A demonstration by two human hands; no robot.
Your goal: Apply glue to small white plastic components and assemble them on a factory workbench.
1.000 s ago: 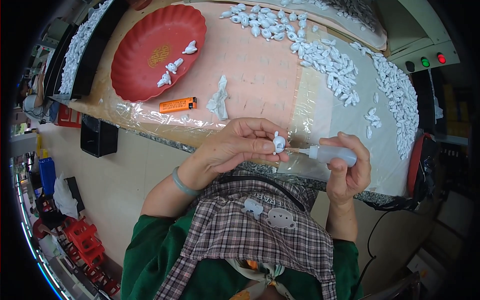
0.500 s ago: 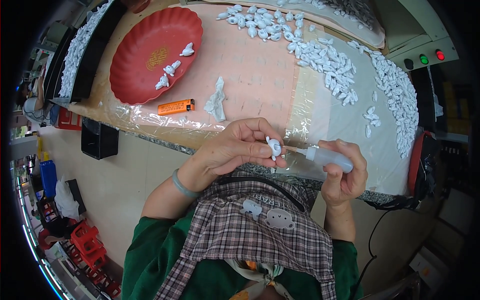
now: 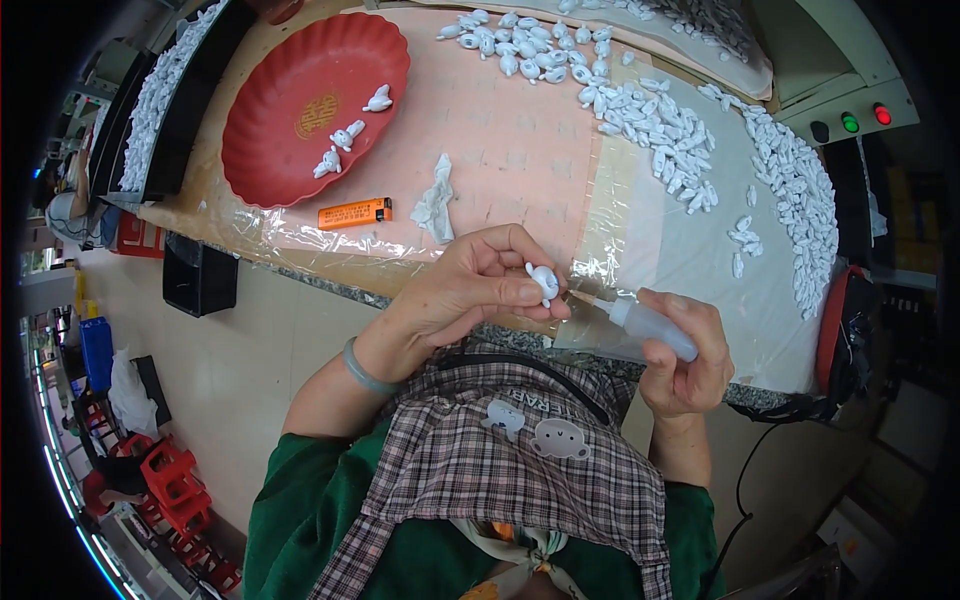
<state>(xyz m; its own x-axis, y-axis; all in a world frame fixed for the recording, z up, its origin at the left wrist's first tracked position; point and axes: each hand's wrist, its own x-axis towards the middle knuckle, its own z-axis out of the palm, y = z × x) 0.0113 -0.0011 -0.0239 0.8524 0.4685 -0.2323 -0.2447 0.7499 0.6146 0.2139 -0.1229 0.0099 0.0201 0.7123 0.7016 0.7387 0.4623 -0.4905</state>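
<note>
Between the thumb and fingers of my left hand (image 3: 490, 285) is a small white figurine (image 3: 543, 281), held over the table's near edge. My right hand (image 3: 693, 352) grips a translucent squeeze bottle (image 3: 652, 330) with a thin nozzle. The nozzle tip points left at the figurine, close to its right side; whether they touch I cannot tell. Beyond my left hand lie a crumpled white tissue (image 3: 435, 203) and an orange lighter (image 3: 355, 214). Three finished-looking white figurines (image 3: 343, 137) rest inside the right part of a red scalloped plate (image 3: 262, 120).
White rounded parts (image 3: 530, 48) are heaped at the far side, with more small white pieces (image 3: 655, 130) and a long pile (image 3: 795, 190) to the right. A black tray (image 3: 190, 95) of white pieces stands far left. A machine with lit buttons (image 3: 850, 122) is at far right.
The squeeze bottle has shifted slightly left and down, and its nozzle has drawn a little away from the figurine. My left hand has turned the figurine slightly.
</note>
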